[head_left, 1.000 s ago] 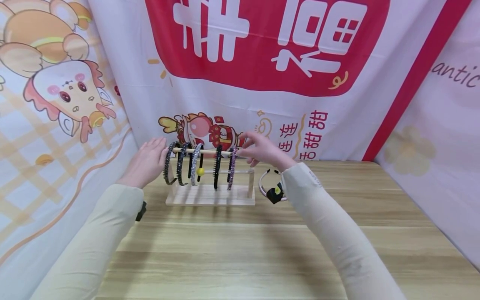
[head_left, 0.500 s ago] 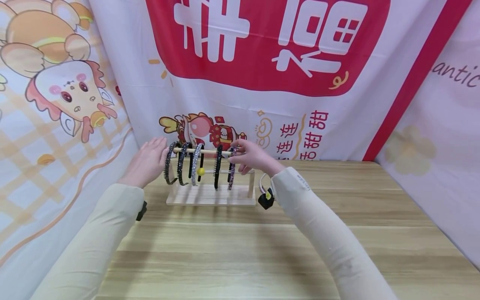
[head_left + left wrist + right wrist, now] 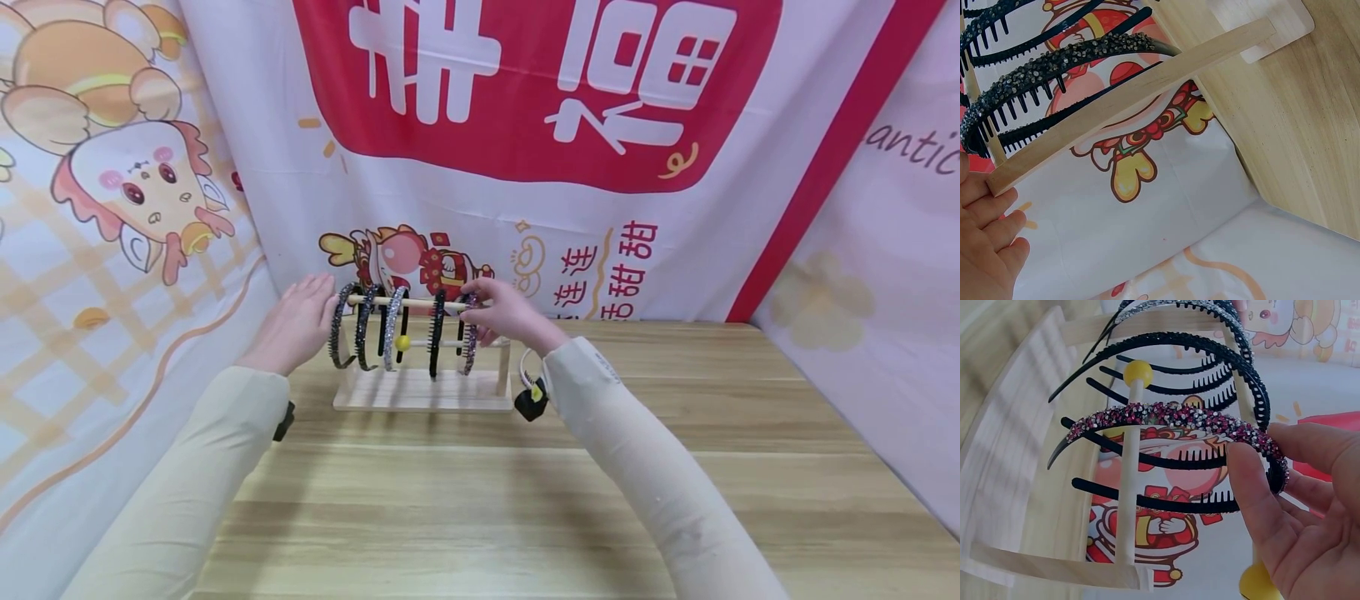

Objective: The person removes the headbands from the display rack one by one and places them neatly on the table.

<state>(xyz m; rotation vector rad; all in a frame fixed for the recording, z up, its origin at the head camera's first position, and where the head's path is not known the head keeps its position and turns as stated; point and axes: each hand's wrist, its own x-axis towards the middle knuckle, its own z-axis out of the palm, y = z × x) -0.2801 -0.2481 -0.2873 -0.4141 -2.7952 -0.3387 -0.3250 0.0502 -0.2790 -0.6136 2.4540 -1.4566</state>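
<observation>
The right hand now pinches the purple headband.

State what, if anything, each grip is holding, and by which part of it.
Right grip: the pink-studded headband, pinched near the top of its arch. Left grip: no clear hold; it touches the top end of the wooden post.

Right hand in thumb-and-finger pinch

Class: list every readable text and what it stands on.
"福", white, on the red panel.
"幸", probably, cut off, same panel.
"连连", red, on the back cloth.
"甜甜", red, same cloth.
Character below each: partly hidden.
"antic", cut off, on the right-hand cloth.
Too blurred: lettering on the right sleeve.
</observation>
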